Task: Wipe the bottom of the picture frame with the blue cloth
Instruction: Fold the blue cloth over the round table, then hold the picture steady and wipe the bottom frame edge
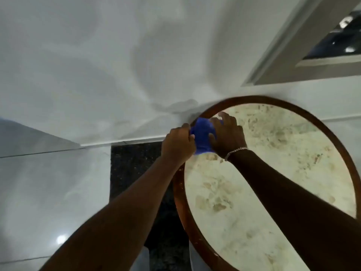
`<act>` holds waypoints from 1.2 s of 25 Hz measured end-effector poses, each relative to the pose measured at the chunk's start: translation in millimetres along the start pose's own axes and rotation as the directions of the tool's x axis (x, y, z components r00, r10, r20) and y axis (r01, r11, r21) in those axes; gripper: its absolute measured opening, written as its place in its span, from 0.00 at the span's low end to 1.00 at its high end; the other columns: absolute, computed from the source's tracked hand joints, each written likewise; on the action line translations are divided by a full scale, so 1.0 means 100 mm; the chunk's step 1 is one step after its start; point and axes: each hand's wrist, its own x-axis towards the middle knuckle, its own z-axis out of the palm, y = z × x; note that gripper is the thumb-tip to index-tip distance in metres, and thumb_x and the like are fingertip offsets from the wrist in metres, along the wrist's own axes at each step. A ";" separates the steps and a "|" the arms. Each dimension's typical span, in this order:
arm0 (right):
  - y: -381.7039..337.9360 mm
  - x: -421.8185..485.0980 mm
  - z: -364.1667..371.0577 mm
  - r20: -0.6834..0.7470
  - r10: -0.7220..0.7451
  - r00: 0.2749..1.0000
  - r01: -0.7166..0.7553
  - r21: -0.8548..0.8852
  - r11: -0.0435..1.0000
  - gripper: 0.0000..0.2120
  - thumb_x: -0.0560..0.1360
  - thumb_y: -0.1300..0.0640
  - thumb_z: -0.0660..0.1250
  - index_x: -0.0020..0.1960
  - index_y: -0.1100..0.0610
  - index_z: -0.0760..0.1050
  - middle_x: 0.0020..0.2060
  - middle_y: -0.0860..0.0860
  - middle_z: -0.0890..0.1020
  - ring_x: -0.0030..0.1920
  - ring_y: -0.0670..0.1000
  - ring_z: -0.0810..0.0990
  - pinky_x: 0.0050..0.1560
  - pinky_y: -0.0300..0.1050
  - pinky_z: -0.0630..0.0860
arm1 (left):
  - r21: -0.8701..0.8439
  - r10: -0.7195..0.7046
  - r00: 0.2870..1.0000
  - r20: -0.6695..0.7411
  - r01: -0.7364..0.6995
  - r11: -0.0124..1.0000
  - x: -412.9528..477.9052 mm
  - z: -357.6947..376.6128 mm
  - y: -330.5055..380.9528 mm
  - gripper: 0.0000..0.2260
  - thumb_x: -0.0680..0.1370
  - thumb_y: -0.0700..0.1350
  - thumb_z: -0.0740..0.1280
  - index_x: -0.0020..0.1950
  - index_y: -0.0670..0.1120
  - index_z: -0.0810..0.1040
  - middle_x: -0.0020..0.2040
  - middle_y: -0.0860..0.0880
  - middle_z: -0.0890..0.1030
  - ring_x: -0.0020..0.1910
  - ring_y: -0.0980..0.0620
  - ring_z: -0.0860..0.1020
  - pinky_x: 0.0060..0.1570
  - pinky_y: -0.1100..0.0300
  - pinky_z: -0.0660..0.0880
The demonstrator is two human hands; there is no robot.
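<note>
A bunched blue cloth (pixel 202 134) lies at the far left edge of a round table, between both my hands. My left hand (pixel 177 146) grips the cloth's left side, fingers curled over it. My right hand (pixel 227 134), a silver bracelet on its wrist, presses on the cloth's right side with fingers spread. At the upper right hangs a pale picture frame (pixel 289 55) with a dark picture in it, cut off by the view's edge. Both hands are well below and left of the frame.
The round table (pixel 347 159) has a dark brown wooden rim and a beige marbled top. A white wall fills the upper view, ending in a white skirting board (pixel 121 141). Below are glossy white floor tiles (pixel 48 182) and a black speckled strip (pixel 132 165).
</note>
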 end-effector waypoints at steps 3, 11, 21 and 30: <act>0.15 0.02 0.24 -0.010 0.166 0.986 -0.164 0.111 0.980 0.25 0.74 0.63 0.65 0.70 0.57 0.66 0.73 0.63 0.60 0.65 0.67 0.67 0.62 0.59 0.73 | -0.161 -0.085 0.996 0.001 0.084 0.983 0.13 0.38 0.07 0.11 0.76 0.40 0.64 0.57 0.39 0.76 0.49 0.39 0.82 0.48 0.41 0.80 0.50 0.46 0.79; -0.29 0.18 -0.34 -0.270 0.311 0.911 -0.079 0.627 0.775 0.23 0.64 0.76 0.64 0.56 0.61 0.77 0.59 0.61 0.73 0.51 0.56 0.75 0.49 0.44 0.73 | -0.441 -0.084 0.957 -0.278 -0.049 0.896 0.18 -0.26 0.22 0.11 0.72 0.29 0.67 0.51 0.39 0.81 0.41 0.44 0.84 0.35 0.52 0.79 0.36 0.73 0.74; -1.80 0.30 -3.25 -0.858 -0.077 0.508 0.602 0.290 0.743 0.23 0.67 0.74 0.70 0.59 0.60 0.75 0.59 0.59 0.76 0.49 0.44 0.75 0.50 0.24 0.72 | -0.324 0.116 0.603 -0.789 -0.570 0.755 0.06 -3.12 1.26 0.12 0.75 0.33 0.70 0.58 0.40 0.81 0.52 0.51 0.82 0.49 0.56 0.81 0.45 0.58 0.83; -2.95 -0.02 -5.67 -0.999 0.006 -0.041 0.816 -0.030 0.577 0.22 0.70 0.72 0.68 0.61 0.58 0.71 0.57 0.52 0.73 0.54 0.43 0.75 0.53 0.33 0.75 | 0.312 0.466 -0.015 -0.885 -0.761 0.569 -0.24 -5.58 2.59 0.13 0.74 0.30 0.68 0.59 0.36 0.79 0.51 0.41 0.83 0.49 0.51 0.80 0.48 0.55 0.82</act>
